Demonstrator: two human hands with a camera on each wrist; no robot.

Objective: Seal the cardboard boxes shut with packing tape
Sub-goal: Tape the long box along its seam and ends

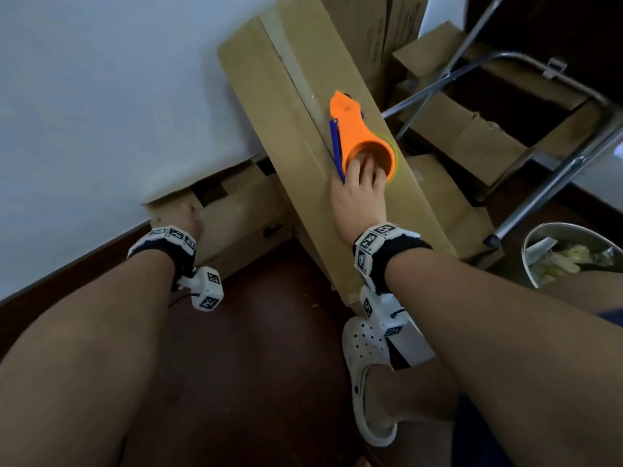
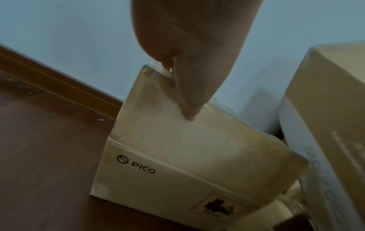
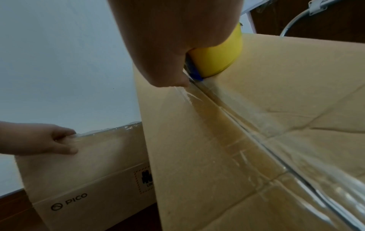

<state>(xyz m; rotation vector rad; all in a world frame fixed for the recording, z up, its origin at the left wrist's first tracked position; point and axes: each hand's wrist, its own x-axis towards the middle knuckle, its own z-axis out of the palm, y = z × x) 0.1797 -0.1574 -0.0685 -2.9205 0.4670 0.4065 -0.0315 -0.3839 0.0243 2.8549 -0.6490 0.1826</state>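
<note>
Orange tape dispenser (image 1: pixel 357 129) on long box (image 1: pixel 290 129)

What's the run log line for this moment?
right hand grips tape dispenser on long box seam | left hand holds PICO box edge

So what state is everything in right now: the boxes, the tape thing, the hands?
Long cardboard box: flaps closed, clear tape along the seam.
Tape dispenser: resting on the long box's seam, held.
Right hand: gripping the tape dispenser.
PICO box: against the wall, top edge held.
Left hand: gripping the PICO box's top edge.
Bin: holds rubbish.
</note>
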